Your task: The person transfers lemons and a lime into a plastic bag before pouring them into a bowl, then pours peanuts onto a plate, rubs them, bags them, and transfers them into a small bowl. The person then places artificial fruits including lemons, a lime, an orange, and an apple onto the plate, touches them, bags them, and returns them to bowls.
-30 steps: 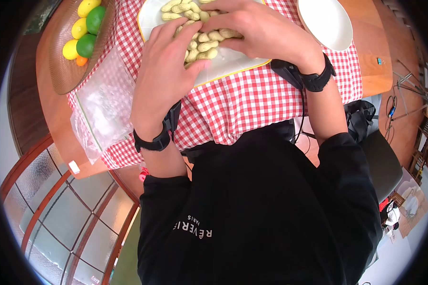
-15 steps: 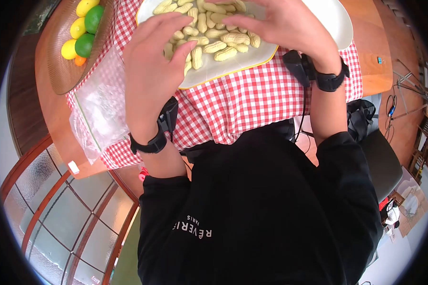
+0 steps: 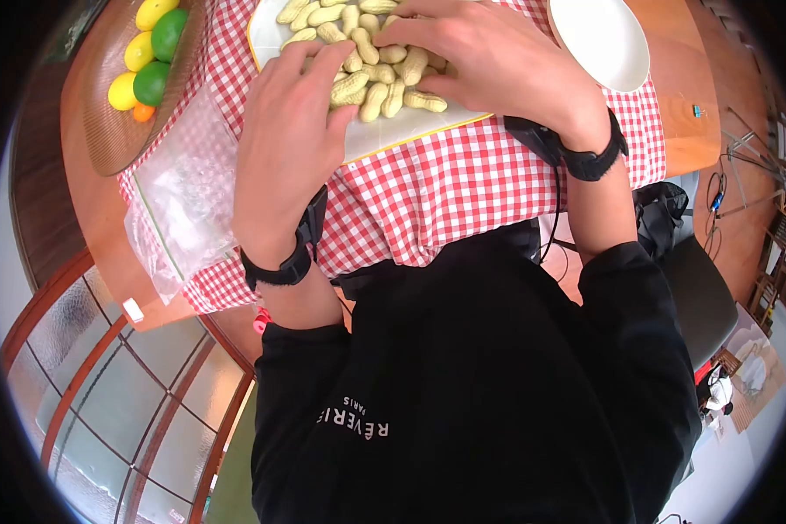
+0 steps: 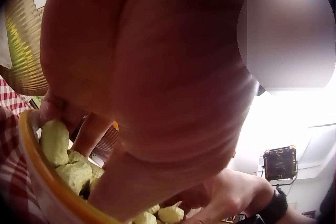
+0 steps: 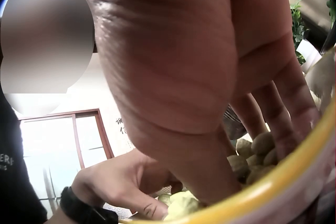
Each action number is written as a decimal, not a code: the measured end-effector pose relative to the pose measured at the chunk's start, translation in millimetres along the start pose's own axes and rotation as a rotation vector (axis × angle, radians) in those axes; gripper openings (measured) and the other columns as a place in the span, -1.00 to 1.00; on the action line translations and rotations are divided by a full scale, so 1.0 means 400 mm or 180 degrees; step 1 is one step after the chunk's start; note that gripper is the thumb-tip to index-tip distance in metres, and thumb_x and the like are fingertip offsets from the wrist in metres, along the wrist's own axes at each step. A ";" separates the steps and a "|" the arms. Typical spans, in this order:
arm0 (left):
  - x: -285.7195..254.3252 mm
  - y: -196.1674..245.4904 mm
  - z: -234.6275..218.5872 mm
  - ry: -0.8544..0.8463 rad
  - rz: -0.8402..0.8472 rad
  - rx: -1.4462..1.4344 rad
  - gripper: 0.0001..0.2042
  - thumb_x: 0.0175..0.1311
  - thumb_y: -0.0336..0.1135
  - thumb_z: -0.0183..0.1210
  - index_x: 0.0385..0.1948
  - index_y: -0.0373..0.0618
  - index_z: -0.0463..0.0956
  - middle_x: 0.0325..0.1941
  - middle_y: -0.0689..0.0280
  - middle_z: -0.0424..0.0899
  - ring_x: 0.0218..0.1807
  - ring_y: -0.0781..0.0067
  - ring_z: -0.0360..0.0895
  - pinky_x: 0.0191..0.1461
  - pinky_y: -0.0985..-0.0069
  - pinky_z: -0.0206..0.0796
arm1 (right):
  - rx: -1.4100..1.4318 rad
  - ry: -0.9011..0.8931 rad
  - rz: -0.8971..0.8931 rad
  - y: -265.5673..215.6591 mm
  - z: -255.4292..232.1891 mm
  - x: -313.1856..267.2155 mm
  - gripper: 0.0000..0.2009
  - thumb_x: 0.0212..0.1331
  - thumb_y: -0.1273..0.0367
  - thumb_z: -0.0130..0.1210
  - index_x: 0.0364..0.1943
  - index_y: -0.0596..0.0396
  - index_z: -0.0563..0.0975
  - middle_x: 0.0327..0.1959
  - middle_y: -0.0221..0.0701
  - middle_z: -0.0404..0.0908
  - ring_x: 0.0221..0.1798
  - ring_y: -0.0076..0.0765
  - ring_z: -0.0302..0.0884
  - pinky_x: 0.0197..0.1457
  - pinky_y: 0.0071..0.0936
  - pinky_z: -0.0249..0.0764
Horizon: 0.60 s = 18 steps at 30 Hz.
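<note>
From my remote seat I am looking down on pale yellow, narrow-waisted peanuts [image 3: 364,46] in rough-textured shells, lying heaped in a shallow white dish [image 3: 384,140] with a yellow rim. The dish is sitting on a red-and-white checked cloth [image 3: 463,183]. A person's bare left hand [image 3: 293,144] is resting over the left of the heap, the bare right hand [image 3: 498,65] over the right; both are lying relaxed, thumbs apart from fingers, and I am seeing neither clasping a peanut.

I am judging the peanuts light and fairly stiff, their ridges probably giving good traction, though a hard squeeze might be cracking the shells. A gentle pinch across the waist should be suiting one; loosely cupped fingers, several.

On the black fabric shirt [image 3: 480,393], white capital lettering [image 3: 355,415] is reading "RÊVERI", its end lost in a fold, and "PARIS". Dark characters [image 5: 119,128] are showing on the pale wall [image 5: 84,90], too small for reading.
</note>
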State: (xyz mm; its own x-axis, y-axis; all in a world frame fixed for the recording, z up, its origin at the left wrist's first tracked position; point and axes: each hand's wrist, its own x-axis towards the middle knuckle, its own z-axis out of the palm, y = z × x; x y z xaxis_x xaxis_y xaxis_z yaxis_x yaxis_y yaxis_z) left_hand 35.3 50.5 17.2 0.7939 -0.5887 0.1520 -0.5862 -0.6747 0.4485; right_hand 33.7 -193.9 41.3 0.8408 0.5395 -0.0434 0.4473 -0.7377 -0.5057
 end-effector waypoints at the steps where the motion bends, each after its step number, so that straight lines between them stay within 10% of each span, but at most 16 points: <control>1: 0.004 0.002 0.003 -0.0015 -0.0087 -0.0073 -0.48 0.10 -0.53 0.39 0.20 -0.15 0.62 0.15 0.09 0.63 0.14 -0.08 0.58 0.24 0.12 0.42 | 0.0082 0.0054 -0.0045 0.008 0.003 0.004 -0.62 0.09 0.49 0.23 0.06 0.21 0.62 -0.06 -0.08 0.65 -0.14 0.09 0.70 -0.09 -0.11 0.59; 18: 0.021 0.009 -0.005 0.0505 -0.0238 -0.0847 -0.65 0.22 -0.58 0.33 0.07 -0.15 0.70 -0.01 0.12 0.75 -0.16 0.06 0.74 -0.13 0.29 0.57 | 0.1088 0.0901 -0.0390 0.061 -0.004 0.015 -0.76 0.13 0.51 0.31 -0.11 0.28 0.69 -0.22 -0.07 0.73 -0.15 0.05 0.72 -0.02 -0.21 0.63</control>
State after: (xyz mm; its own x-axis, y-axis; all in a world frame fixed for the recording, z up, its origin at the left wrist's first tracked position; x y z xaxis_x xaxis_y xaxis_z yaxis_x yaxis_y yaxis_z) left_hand 40.0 44.0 21.8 0.8607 -0.4510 0.2361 -0.4791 -0.5611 0.6750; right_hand 50.2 -209.3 30.3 0.8594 0.4474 0.2476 0.4625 -0.4736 -0.7496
